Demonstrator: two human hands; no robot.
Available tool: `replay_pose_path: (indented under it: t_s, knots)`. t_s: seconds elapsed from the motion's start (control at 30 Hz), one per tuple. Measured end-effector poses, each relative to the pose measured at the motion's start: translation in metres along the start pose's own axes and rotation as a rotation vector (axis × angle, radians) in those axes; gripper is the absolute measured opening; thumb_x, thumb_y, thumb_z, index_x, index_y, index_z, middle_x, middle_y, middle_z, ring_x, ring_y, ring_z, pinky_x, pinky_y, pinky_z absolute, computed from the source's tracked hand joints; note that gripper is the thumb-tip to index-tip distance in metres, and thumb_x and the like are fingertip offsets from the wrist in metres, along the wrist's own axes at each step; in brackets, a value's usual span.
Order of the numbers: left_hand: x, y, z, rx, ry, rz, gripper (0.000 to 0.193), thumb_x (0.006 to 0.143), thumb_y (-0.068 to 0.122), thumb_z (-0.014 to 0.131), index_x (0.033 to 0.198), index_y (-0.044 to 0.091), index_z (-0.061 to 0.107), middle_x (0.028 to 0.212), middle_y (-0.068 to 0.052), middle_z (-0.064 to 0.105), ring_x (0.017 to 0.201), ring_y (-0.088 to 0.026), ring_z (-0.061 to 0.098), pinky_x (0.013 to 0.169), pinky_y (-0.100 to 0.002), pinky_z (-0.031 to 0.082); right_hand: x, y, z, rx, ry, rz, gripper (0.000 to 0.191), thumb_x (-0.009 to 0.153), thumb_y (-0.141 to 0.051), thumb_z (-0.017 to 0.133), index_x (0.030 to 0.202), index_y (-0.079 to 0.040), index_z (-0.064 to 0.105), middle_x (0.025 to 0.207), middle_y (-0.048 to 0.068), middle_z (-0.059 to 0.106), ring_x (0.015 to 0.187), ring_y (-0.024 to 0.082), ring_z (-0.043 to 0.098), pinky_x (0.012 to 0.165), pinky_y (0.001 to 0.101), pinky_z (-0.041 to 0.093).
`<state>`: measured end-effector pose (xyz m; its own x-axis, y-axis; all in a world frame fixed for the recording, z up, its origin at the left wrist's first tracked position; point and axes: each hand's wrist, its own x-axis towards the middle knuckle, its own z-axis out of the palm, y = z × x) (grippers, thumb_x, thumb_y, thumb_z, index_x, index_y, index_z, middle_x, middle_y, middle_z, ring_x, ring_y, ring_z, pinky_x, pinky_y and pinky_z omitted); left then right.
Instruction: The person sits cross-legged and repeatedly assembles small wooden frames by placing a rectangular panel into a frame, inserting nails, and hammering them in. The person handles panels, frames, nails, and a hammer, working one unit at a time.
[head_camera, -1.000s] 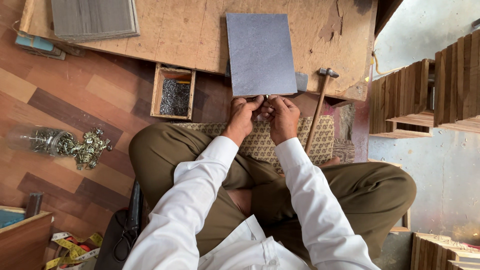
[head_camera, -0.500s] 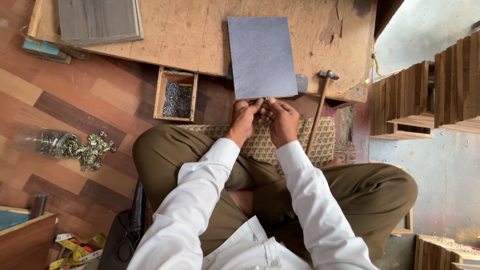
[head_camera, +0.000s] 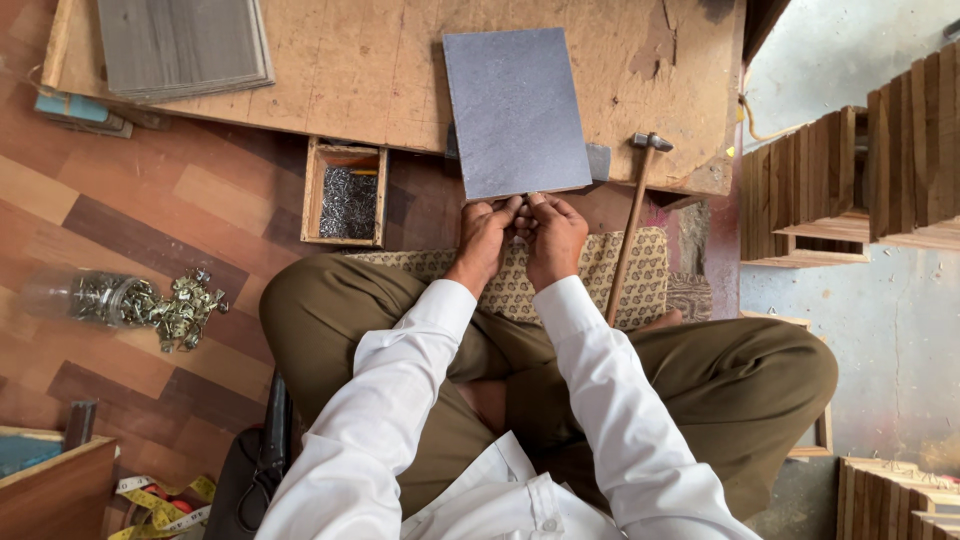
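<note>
Barely shifted since a moment ago, left hand (head_camera: 487, 232) and right hand (head_camera: 553, 232) stay pinched together on something unseen at the grey board's (head_camera: 516, 110) near edge, where crowded fingertips could fumble it.

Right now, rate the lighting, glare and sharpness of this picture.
Head view: soft, even daylight, faint shadows; no glare on the grey panel; left hand and right hand are sharp; the right-hand wall looks paler, slightly washed out.

packages: clear plastic jar (head_camera: 95, 297) | on its side, floor left | metal clips inside
</note>
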<state>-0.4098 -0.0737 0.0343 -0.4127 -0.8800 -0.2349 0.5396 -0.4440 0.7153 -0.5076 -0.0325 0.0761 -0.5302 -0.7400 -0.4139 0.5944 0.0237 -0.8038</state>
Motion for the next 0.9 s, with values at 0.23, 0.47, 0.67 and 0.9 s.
replay_pose_path:
  t_s: [0.23,0.47,0.67,0.9]
  knots:
    - [-0.001,0.003,0.0,-0.014,-0.006,-0.04,0.013,0.098,0.01,0.068,0.1,-0.002,0.071,0.089,-0.006,0.071,0.074,-0.014,0.063,0.067,-0.029,0.053,-0.004,0.008,0.01,-0.144,0.149,-0.106,0.016,0.096,-0.011,0.069,0.095,0.005,0.071,0.072,0.007,0.07,0.057,0.012,0.061,0.05,0.0274,0.048]
    - [-0.002,0.003,0.001,-0.052,-0.041,-0.027,0.012,0.097,0.01,0.07,0.1,-0.001,0.072,0.09,-0.006,0.071,0.075,-0.015,0.061,0.067,-0.029,0.05,-0.007,0.011,-0.001,-0.162,-0.004,-0.166,0.019,0.1,-0.015,0.067,0.098,0.004,0.072,0.078,0.005,0.071,0.063,0.011,0.063,0.058,0.0256,0.053]
    - [0.002,0.0,-0.002,-0.017,-0.021,-0.035,0.013,0.099,0.011,0.072,0.096,-0.002,0.072,0.087,-0.006,0.069,0.074,-0.015,0.06,0.066,-0.031,0.05,0.0,0.021,0.007,-0.117,0.087,-0.177,0.02,0.099,-0.015,0.069,0.096,0.005,0.073,0.075,0.004,0.069,0.061,0.01,0.058,0.055,0.0254,0.05]
    - [0.002,0.004,0.0,-0.045,-0.024,-0.079,0.013,0.097,0.011,0.071,0.099,-0.002,0.071,0.087,-0.007,0.071,0.073,-0.016,0.061,0.067,-0.031,0.051,-0.003,0.015,0.006,-0.139,0.071,-0.175,0.021,0.099,-0.016,0.07,0.095,0.004,0.074,0.072,0.004,0.068,0.057,0.01,0.058,0.051,0.0264,0.05]
